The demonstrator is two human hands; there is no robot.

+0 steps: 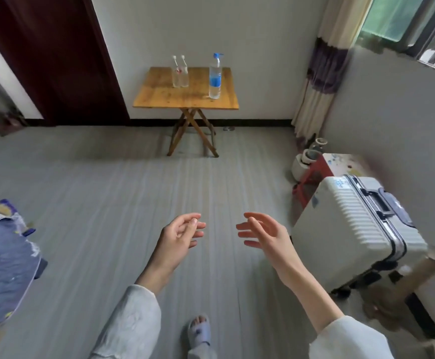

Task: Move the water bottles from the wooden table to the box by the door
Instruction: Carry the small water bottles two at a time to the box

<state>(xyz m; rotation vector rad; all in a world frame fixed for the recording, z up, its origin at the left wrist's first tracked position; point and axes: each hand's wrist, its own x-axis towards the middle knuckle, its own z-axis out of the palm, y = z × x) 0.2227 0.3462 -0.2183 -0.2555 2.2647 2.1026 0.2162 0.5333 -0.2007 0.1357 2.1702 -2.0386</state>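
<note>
A small folding wooden table [159,98] stands against the far wall. Two slim clear bottles with white caps [180,73] stand side by side near its back middle. A taller bottle with a blue label and blue cap [215,77] stands at its right. My left hand [179,238] and my right hand [263,235] hover in front of me over the floor, palms turned toward each other, fingers relaxed and holding nothing. Both hands are well short of the table. No box is in view.
A dark red door [56,58] stands open at the left of the table. A white ribbed suitcase [353,229] stands at my right, with a red stool [312,177] and pots behind it. Blue patterned bedding [4,260] lies at the left. Grey floor [107,190] stretches to the table.
</note>
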